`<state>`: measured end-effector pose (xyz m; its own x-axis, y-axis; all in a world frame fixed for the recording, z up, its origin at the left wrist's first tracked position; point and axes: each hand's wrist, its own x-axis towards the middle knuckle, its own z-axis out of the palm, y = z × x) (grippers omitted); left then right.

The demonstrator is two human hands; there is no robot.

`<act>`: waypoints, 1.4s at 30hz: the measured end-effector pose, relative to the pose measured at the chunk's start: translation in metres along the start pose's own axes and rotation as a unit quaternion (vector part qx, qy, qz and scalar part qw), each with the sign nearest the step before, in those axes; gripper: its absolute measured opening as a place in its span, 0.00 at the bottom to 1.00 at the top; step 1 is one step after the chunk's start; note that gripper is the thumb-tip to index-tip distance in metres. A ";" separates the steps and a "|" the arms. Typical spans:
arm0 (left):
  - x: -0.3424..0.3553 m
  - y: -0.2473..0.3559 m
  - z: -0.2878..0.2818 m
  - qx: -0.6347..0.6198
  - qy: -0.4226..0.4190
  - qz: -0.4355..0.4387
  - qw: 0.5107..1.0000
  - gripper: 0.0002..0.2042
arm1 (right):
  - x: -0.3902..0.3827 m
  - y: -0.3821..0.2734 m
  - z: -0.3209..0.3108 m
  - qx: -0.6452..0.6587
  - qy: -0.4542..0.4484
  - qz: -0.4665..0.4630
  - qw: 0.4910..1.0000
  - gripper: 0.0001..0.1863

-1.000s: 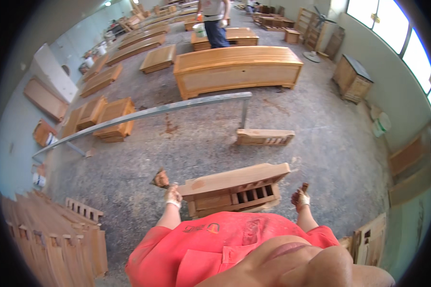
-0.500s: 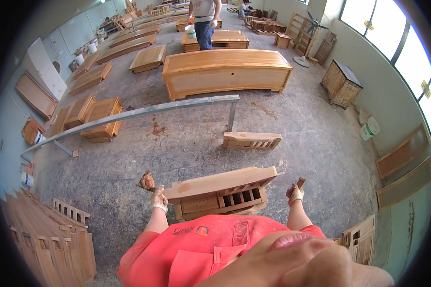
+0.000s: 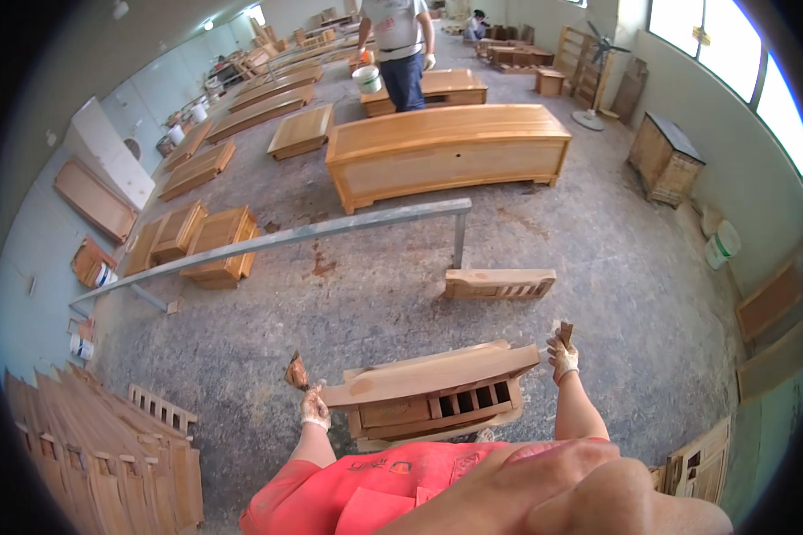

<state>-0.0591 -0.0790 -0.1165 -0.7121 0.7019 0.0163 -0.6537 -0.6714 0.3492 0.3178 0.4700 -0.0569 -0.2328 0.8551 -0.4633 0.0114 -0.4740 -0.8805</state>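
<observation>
Just in front of me stands a pale wooden furniture panel (image 3: 424, 379) with a curved top board and a row of square openings (image 3: 473, 399) on its right part. My left hand (image 3: 315, 407), whitish and stained brown, is closed at the panel's left end. From it juts a scraper-like blade (image 3: 296, 371) heaped with brown paste; its handle is hidden in the fingers. Beyond the panel's right end, apart from it, my right hand (image 3: 563, 358) is closed around a small flat scraper (image 3: 564, 333) with a brown-smeared blade.
A grey metal rail (image 3: 330, 230) crosses ahead, with a smaller slotted panel (image 3: 500, 283) by its right post. A long wooden cabinet (image 3: 451, 156) stands beyond; a person (image 3: 401, 53) holding a white bucket (image 3: 367, 80) is behind it. Stacked boards (image 3: 107, 455) fill the lower left.
The whole view has shifted, so the room sits lower and further right. My right hand has moved a little farther from me with its scraper. My left hand stays by the panel's left end.
</observation>
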 end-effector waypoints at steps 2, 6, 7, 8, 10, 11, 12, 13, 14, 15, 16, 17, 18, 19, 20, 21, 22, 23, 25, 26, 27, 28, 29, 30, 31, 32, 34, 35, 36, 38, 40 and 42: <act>-0.012 0.005 0.000 0.048 0.109 0.023 0.993 0.08 | -0.013 -0.015 0.028 0.004 -0.029 0.049 0.998 0.16; -0.004 -0.001 0.043 0.128 0.325 0.043 0.936 0.06 | -0.002 0.000 0.040 -0.016 -0.048 -0.002 0.999 0.15; -0.008 -0.005 0.057 0.147 0.371 0.051 0.916 0.06 | -0.008 -0.003 0.045 -0.016 -0.028 -0.007 0.999 0.15; -0.005 -0.007 0.060 0.150 0.377 0.061 0.912 0.06 | -0.007 0.002 0.051 -0.016 -0.039 -0.001 0.999 0.15; -0.005 -0.010 0.060 0.140 0.405 0.078 0.900 0.06 | 0.001 0.012 0.056 0.040 -0.032 -0.053 0.997 0.16; -0.006 -0.011 0.059 0.136 0.417 0.082 0.895 0.06 | 0.003 0.015 0.058 0.045 -0.035 -0.051 0.997 0.16; -0.006 -0.011 0.058 0.132 0.427 0.085 0.891 0.06 | 0.006 0.018 0.059 0.077 -0.040 -0.039 0.995 0.17; -0.007 -0.012 0.058 0.127 0.437 0.085 0.886 0.06 | 0.006 0.021 0.057 0.108 -0.042 -0.026 0.993 0.17; -0.007 -0.012 0.057 0.122 0.448 0.085 0.882 0.06 | 0.006 0.023 0.055 0.138 -0.044 -0.014 0.989 0.17; -0.005 -0.011 0.057 0.117 0.457 0.084 0.878 0.07 | 0.007 0.026 0.056 0.169 -0.045 -0.003 0.985 0.18; -0.006 -0.011 0.057 0.119 0.457 0.079 0.878 0.07 | 0.005 0.027 0.054 0.170 -0.040 -0.003 0.985 0.18; -0.006 -0.011 0.057 0.131 0.453 0.069 0.879 0.06 | 0.004 0.028 0.054 0.167 -0.034 -0.006 0.985 0.18; -0.006 -0.010 0.057 0.142 0.449 0.060 0.880 0.06 | 0.004 0.027 0.054 0.165 -0.027 -0.010 0.986 0.18; -0.006 -0.009 0.057 0.152 0.445 0.050 0.881 0.06 | 0.004 0.027 0.054 0.162 -0.021 -0.014 0.986 0.18; -0.006 -0.008 0.057 0.162 0.440 0.041 0.882 0.06 | 0.002 0.026 0.053 0.159 -0.015 -0.019 0.987 0.17; -0.005 -0.006 0.054 0.161 0.437 0.040 0.884 0.06 | 0.002 0.020 0.053 0.161 -0.015 -0.022 0.987 0.17; -0.015 0.001 0.043 0.167 0.434 0.031 0.885 0.05 | -0.004 0.014 0.052 0.148 -0.003 -0.006 0.989 0.17; -0.030 0.008 0.031 0.173 0.433 0.023 0.884 0.05 | -0.013 0.008 0.050 0.134 0.007 0.011 0.991 0.17; -0.049 0.015 0.014 0.184 0.429 0.004 0.884 0.05 | -0.027 -0.007 0.044 0.105 0.029 0.043 0.993 0.17; -0.042 0.012 0.013 0.183 0.425 0.001 0.887 0.05 | -0.020 -0.004 0.038 0.106 0.033 0.038 0.993 0.17; -0.046 0.007 0.014 0.185 0.412 0.009 0.892 0.05 | -0.016 -0.002 0.029 0.109 0.036 0.025 0.993 0.17; -0.052 0.004 0.015 0.188 0.401 0.018 0.896 0.05 | -0.012 0.002 0.025 0.111 0.038 0.015 0.993 0.17; -0.051 -0.003 0.014 0.192 0.392 0.025 0.900 0.04 | -0.004 0.005 0.023 0.113 0.041 0.006 0.993 0.17; -0.049 -0.010 0.012 0.195 0.383 0.032 0.902 0.04 | 0.000 0.011 0.019 0.114 0.046 -0.001 0.992 0.17; -0.043 -0.013 0.011 0.200 0.381 0.039 0.902 0.04 | 0.003 0.020 0.020 0.110 0.048 -0.003 0.993 0.17; -0.045 -0.017 0.010 0.204 0.386 0.043 0.899 0.04 | 0.005 0.027 0.020 0.102 0.053 0.001 0.993 0.17; -0.028 -0.032 0.016 0.217 0.407 0.035 0.887 0.03 | 0.018 0.030 0.029 0.077 0.077 0.021 0.994 0.18; -0.019 -0.032 0.017 0.226 0.425 0.029 0.876 0.03 | 0.027 0.032 0.036 0.059 0.088 0.039 0.994 0.18; -0.012 -0.036 0.019 0.234 0.443 0.019 0.865 0.03 | 0.033 0.037 0.038 0.040 0.103 0.059 0.992 0.18; 0.006 -0.043 0.022 0.250 0.477 -0.011 0.842 0.03 | 0.053 0.037 0.036 -0.002 0.141 0.095 0.985 0.19; 0.032 -0.048 0.020 0.261 0.510 -0.048 0.819 0.03 | 0.078 0.041 0.032 -0.049 0.181 0.128 0.974 0.20; 0.029 -0.042 0.014 0.271 0.549 -0.056 0.789 0.03 | 0.049 0.060 0.043 -0.036 0.199 0.148 0.968 0.18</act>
<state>-0.0487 -0.0273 -0.1178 -0.6449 -0.0792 -0.7602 -0.7345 -0.2108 0.6451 0.2648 0.4745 -0.1285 0.1844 0.7036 -0.6863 0.0920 -0.7075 -0.7007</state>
